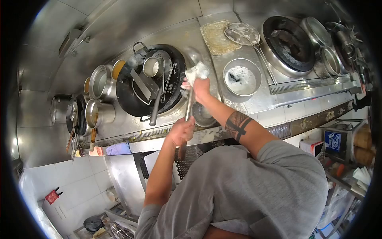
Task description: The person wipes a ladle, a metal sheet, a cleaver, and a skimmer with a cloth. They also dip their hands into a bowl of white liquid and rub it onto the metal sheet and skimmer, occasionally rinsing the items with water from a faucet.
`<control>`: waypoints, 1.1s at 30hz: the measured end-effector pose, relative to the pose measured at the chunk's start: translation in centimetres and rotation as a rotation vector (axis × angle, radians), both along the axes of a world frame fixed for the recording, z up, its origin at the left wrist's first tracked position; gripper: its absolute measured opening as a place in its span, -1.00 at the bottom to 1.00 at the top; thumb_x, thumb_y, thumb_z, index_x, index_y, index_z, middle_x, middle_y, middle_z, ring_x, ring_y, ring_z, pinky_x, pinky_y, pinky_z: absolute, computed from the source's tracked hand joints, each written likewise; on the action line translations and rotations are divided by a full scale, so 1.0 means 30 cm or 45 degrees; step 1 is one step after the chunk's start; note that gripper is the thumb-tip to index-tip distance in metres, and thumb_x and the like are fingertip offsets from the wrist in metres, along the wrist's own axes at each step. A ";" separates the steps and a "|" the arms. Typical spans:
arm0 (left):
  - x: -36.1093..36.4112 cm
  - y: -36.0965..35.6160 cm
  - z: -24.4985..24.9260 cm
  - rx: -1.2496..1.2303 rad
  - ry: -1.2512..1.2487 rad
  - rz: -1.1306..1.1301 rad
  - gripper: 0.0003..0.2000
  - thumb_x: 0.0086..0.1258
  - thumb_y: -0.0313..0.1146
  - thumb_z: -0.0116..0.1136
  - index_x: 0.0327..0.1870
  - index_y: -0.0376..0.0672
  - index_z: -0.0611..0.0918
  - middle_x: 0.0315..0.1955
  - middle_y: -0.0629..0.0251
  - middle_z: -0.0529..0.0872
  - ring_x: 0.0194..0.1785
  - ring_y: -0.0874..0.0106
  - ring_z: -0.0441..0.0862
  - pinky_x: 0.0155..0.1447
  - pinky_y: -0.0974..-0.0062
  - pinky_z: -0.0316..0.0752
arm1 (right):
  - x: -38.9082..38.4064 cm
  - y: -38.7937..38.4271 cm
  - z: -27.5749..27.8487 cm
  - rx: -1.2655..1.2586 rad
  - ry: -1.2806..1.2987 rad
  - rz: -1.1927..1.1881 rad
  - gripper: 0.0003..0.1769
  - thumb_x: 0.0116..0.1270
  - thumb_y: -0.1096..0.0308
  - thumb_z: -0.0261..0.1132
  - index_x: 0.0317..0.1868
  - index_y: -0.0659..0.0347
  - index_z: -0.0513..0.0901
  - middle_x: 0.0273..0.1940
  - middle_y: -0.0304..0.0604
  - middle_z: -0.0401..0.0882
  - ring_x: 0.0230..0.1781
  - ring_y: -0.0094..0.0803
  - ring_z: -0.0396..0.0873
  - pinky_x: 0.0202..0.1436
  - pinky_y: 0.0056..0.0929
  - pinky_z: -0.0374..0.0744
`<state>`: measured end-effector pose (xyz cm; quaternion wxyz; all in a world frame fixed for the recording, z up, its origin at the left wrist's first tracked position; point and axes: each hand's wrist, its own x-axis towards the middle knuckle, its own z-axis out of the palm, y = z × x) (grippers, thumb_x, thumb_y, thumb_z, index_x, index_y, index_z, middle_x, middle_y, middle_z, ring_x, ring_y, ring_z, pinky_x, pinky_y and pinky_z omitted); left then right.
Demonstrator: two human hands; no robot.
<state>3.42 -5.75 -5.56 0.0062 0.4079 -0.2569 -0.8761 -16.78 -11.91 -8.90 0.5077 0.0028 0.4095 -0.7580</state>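
My left hand [181, 131] is wrapped round a long-handled metal tool [190, 104], whose brown grip end points down toward my body. At the tool's far end, my right hand [201, 88] is closed on a foamy white cloth [197, 71] pressed round it. Foam and fingers hide the tool's head, so I cannot tell its kind. Left of my hands, a black wok [126, 93] holds a spatula [141, 84], a small metal pot [151, 67] and tongs. A steel bowl [203, 114] sits beside the tool. To the right stands a metal basin [258, 81] of sudsy water.
Farther right are a dark wok [288, 46], a wire strainer [242, 34] and a yellowish mat [217, 38]. Steel pots [100, 81] crowd the left side. A purple cloth [118, 149] lies on the front edge of the steel counter [254, 104].
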 end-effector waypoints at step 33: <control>-0.271 -0.206 0.111 -2.022 -0.444 -0.270 -0.80 0.45 -0.34 0.22 -0.12 -0.33 0.58 -0.38 -0.03 0.70 -0.34 0.11 0.70 -0.21 0.21 0.56 | -0.194 -0.150 0.124 -0.143 -0.046 -0.015 -0.64 0.43 0.58 -0.01 0.18 0.50 0.47 -0.12 0.18 0.63 -0.20 -0.04 0.69 -0.29 -0.09 0.67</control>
